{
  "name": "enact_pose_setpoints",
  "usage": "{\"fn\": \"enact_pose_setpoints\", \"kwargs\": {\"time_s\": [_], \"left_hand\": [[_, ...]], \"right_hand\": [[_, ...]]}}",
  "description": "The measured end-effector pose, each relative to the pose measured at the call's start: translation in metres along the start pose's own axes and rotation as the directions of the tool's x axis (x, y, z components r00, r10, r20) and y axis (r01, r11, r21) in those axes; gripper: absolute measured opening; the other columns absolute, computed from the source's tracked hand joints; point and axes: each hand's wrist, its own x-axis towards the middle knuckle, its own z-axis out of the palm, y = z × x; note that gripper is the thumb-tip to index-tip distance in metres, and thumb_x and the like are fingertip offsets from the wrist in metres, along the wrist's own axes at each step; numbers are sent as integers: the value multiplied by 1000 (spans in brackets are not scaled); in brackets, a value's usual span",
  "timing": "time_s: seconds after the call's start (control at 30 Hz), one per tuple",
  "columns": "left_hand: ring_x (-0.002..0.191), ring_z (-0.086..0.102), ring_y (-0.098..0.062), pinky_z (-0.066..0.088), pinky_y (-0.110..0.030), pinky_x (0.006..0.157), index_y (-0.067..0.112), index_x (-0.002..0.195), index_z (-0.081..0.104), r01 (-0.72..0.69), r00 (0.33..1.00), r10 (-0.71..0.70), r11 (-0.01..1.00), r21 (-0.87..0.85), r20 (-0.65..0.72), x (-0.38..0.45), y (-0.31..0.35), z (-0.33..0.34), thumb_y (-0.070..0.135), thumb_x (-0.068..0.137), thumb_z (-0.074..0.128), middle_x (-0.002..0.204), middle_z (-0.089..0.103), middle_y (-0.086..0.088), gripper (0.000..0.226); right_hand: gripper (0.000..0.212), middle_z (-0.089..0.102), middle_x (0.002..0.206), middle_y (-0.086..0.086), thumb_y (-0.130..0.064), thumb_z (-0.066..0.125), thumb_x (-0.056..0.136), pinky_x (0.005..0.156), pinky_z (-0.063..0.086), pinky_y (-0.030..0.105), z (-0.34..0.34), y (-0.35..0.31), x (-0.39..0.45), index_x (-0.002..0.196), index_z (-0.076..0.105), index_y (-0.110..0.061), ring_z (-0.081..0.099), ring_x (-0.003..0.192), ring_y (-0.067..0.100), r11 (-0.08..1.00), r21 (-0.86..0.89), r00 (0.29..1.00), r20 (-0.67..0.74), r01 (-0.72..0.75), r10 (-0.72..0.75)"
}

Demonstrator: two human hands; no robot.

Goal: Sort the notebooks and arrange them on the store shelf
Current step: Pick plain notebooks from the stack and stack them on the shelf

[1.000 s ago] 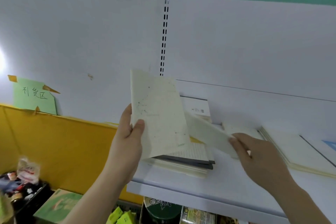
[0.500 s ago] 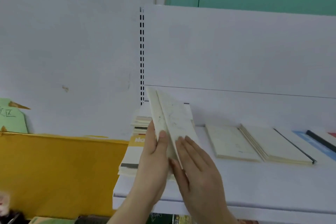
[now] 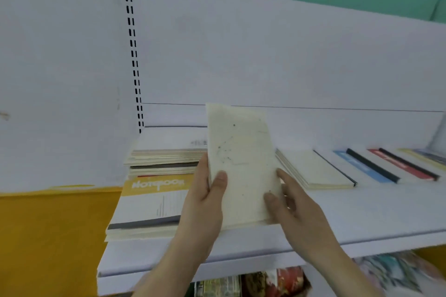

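A cream notebook [image 3: 241, 164] with faint line drawings on its cover stands tilted above the white shelf [image 3: 350, 214]. My left hand [image 3: 205, 202] grips its left edge, thumb on the cover. My right hand [image 3: 292, 210] holds its lower right edge, thumb on the cover and fingers behind. To the left lies a stack topped by a yellow-and-white notebook [image 3: 154, 202], with a taller pile of notebooks [image 3: 166, 154] behind it. A row of cream notebooks [image 3: 313, 171] lies flat to the right.
Further right lie blue [image 3: 362, 164], red [image 3: 400, 164] and yellow [image 3: 424, 157] notebooks with dark spines. A white back panel with a slotted upright [image 3: 134, 55] rises behind. A yellow board [image 3: 53, 236] stands left of the shelf. Colourful goods [image 3: 265, 282] sit below.
The notebook, open one second ago, is now closed and held with its cover facing me. Both hands carried it right, away from the left stack. The view shifted right.
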Motion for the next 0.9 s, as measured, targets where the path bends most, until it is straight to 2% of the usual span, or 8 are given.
{"fn": "enact_pose_setpoints", "kwargs": {"time_s": [0.07, 0.2, 0.3, 0.47, 0.63, 0.77, 0.83, 0.9], "left_hand": [[126, 55, -7, 47, -41, 106, 36, 145, 42, -1, 1000, 1, 997, 81, -1, 6, -10, 16, 20, 105, 46, 137, 58, 18, 43], [96, 63, 5, 53, -27, 85, 42, 131, 46, 43, 999, -39, 973, 228, -24, 26, -26, 55, 18, 105, 44, 120, 65, 20, 34], [96, 59, -4, 51, -32, 88, 33, 135, 42, 82, 997, -74, 900, 428, -34, 46, -42, 84, 16, 104, 42, 121, 61, 11, 36], [108, 59, -24, 50, -39, 92, 19, 129, 47, 166, 983, -84, 786, 596, -164, 87, -74, 112, 12, 98, 43, 121, 63, -2, 32], [99, 56, -29, 45, -36, 80, 14, 111, 53, 204, 978, -63, 487, 849, -199, 126, -100, 113, 21, 96, 46, 105, 62, -6, 18], [100, 52, -31, 41, -36, 90, 13, 99, 57, 267, 961, -132, 239, 934, -241, 141, -117, 106, 27, 99, 43, 108, 56, -12, 19], [106, 50, -34, 41, -37, 94, 10, 106, 60, 295, 952, -148, 205, 933, -269, 145, -125, 103, 28, 99, 42, 113, 53, -13, 26], [106, 50, -33, 43, -38, 93, 10, 107, 58, 286, 955, -138, 208, 935, -262, 146, -127, 102, 29, 100, 41, 115, 53, -13, 27]], "right_hand": [[57, 53, 130, -19, -46, 56, 91, 75, 42, 6, -16, 8, 3, 143, 33, -42, 52, 101, -12, 999, 15, 998, -32, -52, 53], [60, 42, 143, -14, -39, 57, 93, 100, 34, 20, -38, 29, 18, 147, 32, -27, 45, 124, 7, 983, -168, 992, -112, -69, 50], [61, 38, 148, -5, -31, 59, 92, 104, 24, 18, -47, 49, 44, 146, 35, -17, 37, 133, 12, 967, -244, 991, -127, -74, 44], [52, 43, 144, -3, -25, 63, 90, 95, 19, 7, -53, 85, 98, 138, 48, -14, 41, 130, 11, 953, -304, 999, -34, 15, -26], [45, 38, 145, -5, -27, 56, 92, 102, 32, 20, -46, 114, 144, 135, 51, -16, 46, 125, 12, 925, -367, 995, 74, 96, -74], [24, 50, 111, -4, -37, 43, 86, 78, 42, 33, -33, 123, 151, 98, 59, -23, 56, 100, 21, 806, -546, 972, 175, 227, -155], [27, 53, 98, -5, -44, 39, 81, 75, 41, 35, -31, 127, 152, 83, 57, -24, 54, 94, 23, 767, -595, 970, 161, 241, -179], [35, 55, 101, -5, -50, 37, 81, 84, 42, 37, -31, 130, 156, 86, 60, -24, 49, 104, 22, 723, -646, 969, 168, 245, -179]]}}
